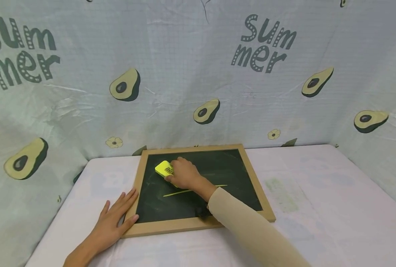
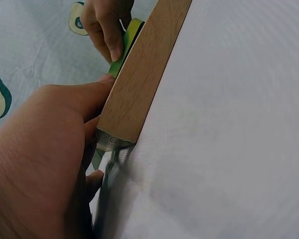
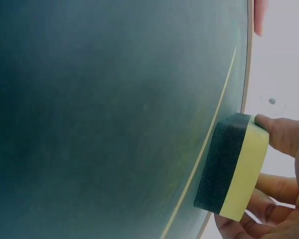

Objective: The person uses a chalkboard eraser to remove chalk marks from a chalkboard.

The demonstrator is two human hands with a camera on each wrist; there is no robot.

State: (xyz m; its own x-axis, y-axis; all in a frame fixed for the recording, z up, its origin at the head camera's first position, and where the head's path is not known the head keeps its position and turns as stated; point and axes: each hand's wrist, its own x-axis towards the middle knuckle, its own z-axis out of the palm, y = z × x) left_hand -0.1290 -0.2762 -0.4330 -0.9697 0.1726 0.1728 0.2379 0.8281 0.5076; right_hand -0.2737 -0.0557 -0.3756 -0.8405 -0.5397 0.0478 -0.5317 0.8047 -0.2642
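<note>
My right hand (image 1: 183,175) grips a yellow-backed, dark-faced foam eraser block (image 1: 164,168), pressing it on the upper left part of the wood-framed rectangular green chalkboard (image 1: 218,167), just above a yellow chalk line (image 1: 194,190). My left hand (image 1: 114,218) lies flat with fingers straight against the chalkboard's lower left frame corner, on the white cloth-covered table (image 1: 318,207)

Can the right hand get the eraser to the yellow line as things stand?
Probably yes. The right hand already grips the eraser on the board, and the yellow line lies just beside it with nothing between. The left hand rests at the frame's edge, out of the way.
</note>
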